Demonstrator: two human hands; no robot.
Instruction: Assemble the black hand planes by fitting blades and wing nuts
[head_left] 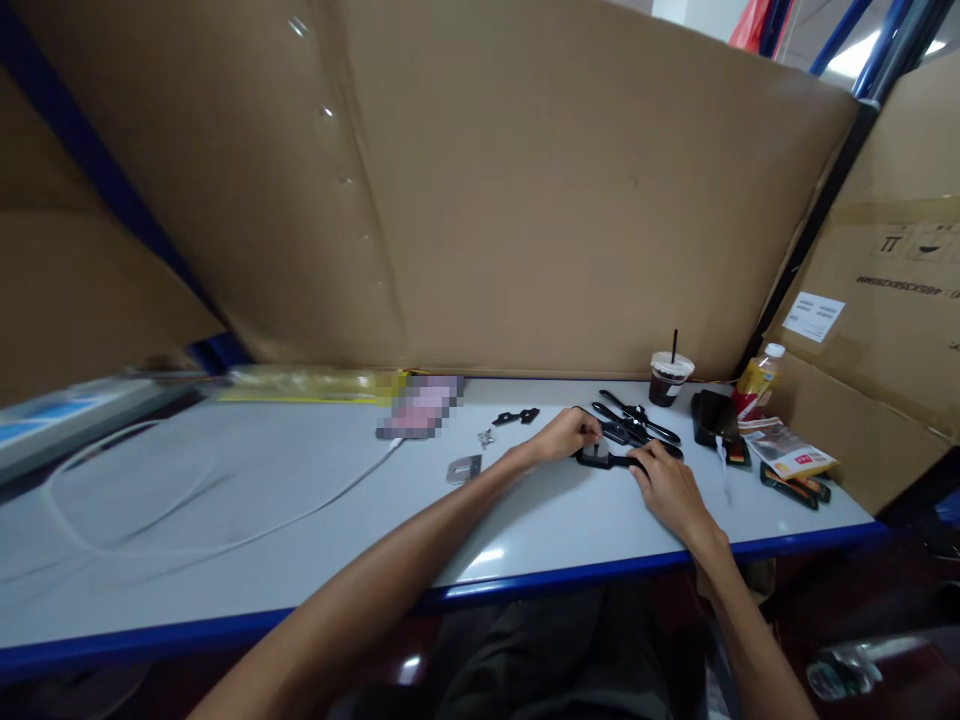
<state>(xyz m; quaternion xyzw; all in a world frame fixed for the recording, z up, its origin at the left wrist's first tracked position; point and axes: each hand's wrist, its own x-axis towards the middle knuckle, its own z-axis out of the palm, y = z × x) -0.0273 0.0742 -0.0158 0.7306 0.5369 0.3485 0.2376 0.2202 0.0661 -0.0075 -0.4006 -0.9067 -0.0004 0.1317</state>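
My right hand [671, 490] is closed around one handle of a black spokeshave [598, 461], low over the white table. My left hand [571, 434] has its fingers pinched together at the tool's middle part; what lies between them is hidden. Just behind, more black spokeshaves [637, 418] lie in a loose pile. To the left of my hands are flat black metal parts [516, 416], a little heap of small screws [487, 438] and some grey slotted blades [464, 469].
A phone [420, 407] with a white cable [330, 502] lies left on the table [262, 480]. At right stand a drink cup [669, 378] and a bottle [759, 382], near a black case [714, 418] and a packet [787, 447]. Cardboard [525, 200] walls the back.
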